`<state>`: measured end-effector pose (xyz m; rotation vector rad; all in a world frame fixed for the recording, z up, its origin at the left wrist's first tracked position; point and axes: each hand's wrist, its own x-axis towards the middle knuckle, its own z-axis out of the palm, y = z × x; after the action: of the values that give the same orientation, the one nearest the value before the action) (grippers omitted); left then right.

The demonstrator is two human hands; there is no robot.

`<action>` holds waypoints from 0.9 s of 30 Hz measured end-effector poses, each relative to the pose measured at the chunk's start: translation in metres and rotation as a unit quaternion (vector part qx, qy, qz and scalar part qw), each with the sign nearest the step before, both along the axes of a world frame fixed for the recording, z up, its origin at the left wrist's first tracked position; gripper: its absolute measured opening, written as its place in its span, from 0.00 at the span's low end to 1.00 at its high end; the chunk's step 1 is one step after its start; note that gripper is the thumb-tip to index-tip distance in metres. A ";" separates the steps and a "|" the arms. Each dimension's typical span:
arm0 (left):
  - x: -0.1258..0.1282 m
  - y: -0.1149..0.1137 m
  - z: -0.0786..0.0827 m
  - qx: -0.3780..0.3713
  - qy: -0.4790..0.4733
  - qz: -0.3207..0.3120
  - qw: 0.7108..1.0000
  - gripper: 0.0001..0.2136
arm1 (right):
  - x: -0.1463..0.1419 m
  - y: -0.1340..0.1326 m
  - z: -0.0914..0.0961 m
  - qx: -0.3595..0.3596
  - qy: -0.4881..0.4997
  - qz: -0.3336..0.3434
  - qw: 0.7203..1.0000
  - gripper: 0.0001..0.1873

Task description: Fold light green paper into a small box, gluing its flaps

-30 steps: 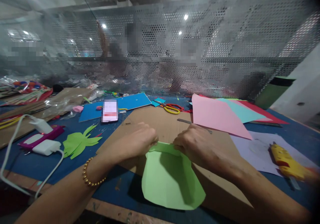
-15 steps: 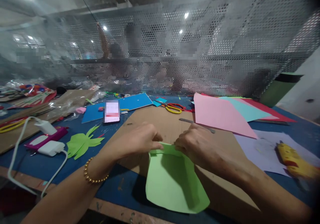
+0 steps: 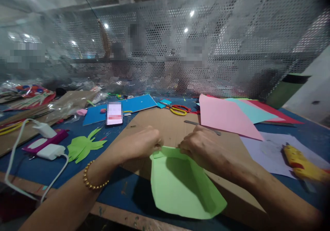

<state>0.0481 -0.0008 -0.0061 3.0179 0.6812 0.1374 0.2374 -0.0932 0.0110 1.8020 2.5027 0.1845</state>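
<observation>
A sheet of light green paper (image 3: 180, 186) is gripped along its far edge, which is folded over in a narrow strip, while its loose near end curls up toward me. My left hand (image 3: 146, 141), with a beaded gold bracelet on the wrist, has its fingers closed at the left end of that fold. At the right end, my right hand (image 3: 196, 143) is closed on the same edge, its fingertips partly hidden. Beneath both hands lies a brown cardboard sheet (image 3: 146, 119). A thin grey metal strip (image 3: 191, 122) rests on it, just beyond my right hand.
Green paper cutouts (image 3: 84, 147), a purple power strip (image 3: 46, 141) with white chargers and a phone (image 3: 114, 113) are on the left. Scissors (image 3: 177, 111) lie at the back. Pink paper (image 3: 227, 116) and a yellow glue gun (image 3: 300, 160) are on the right.
My left hand has shifted slightly left along the fold, its fingers more curled. The paper's near end has spread a little to the right. My right hand stays nearly in place.
</observation>
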 end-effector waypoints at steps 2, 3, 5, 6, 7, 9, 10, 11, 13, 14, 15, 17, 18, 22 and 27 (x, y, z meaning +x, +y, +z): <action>0.000 -0.002 0.005 -0.038 0.006 0.004 0.999 0.10 | 0.000 -0.002 0.001 0.010 -0.013 -0.003 1.000 0.12; 0.001 -0.004 0.008 -0.054 0.008 0.002 0.998 0.09 | -0.001 -0.003 0.002 0.014 -0.022 -0.004 1.000 0.12; 0.002 -0.009 0.012 -0.072 0.015 -0.005 0.997 0.06 | -0.004 -0.004 0.001 0.021 -0.039 0.008 0.999 0.11; 0.002 -0.011 0.013 -0.074 0.019 -0.009 0.997 0.05 | -0.005 -0.005 0.000 0.024 -0.046 0.024 0.998 0.10; 0.003 -0.014 0.014 -0.074 0.022 -0.013 0.997 0.05 | -0.007 -0.005 -0.003 0.027 -0.048 0.048 0.997 0.10; 0.006 -0.018 0.012 -0.085 0.017 -0.027 0.996 0.05 | -0.012 -0.007 -0.010 0.041 -0.036 0.105 0.993 0.10; 0.007 -0.019 0.010 -0.097 0.011 -0.034 0.995 0.06 | -0.016 -0.008 -0.014 0.053 -0.026 0.127 0.990 0.10; 0.009 -0.021 0.008 -0.107 0.006 -0.035 0.994 0.07 | -0.019 -0.010 -0.017 0.065 -0.017 0.141 0.988 0.09; 0.012 -0.023 0.003 -0.105 0.008 -0.016 0.994 0.09 | -0.025 -0.013 -0.019 0.077 -0.007 0.143 0.987 0.06; 0.014 -0.023 0.001 -0.091 0.010 0.002 0.996 0.10 | -0.027 -0.015 -0.018 0.081 0.004 0.140 0.987 0.05; 0.014 -0.023 -0.001 -0.075 0.009 0.017 0.997 0.11 | -0.027 -0.015 -0.016 0.085 0.023 0.140 0.986 0.05; 0.014 -0.021 -0.004 -0.048 -0.014 0.033 0.998 0.12 | -0.023 -0.014 -0.008 0.096 0.095 0.140 0.981 0.10; 0.013 -0.019 -0.005 -0.036 -0.038 0.031 0.998 0.12 | -0.019 -0.012 -0.003 0.105 0.144 0.129 0.976 0.13; 0.009 -0.008 -0.008 0.047 -0.190 -0.004 0.981 0.12 | 0.005 -0.009 0.011 0.203 0.332 0.028 0.921 0.18; 0.013 -0.003 -0.013 0.111 -0.425 -0.079 0.895 0.10 | 0.016 -0.014 0.003 0.326 0.398 0.007 0.857 0.12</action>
<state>0.0614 -0.0034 -0.0191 2.7258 0.3296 1.4885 0.2536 -0.1072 0.0142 2.5189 3.2952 0.3996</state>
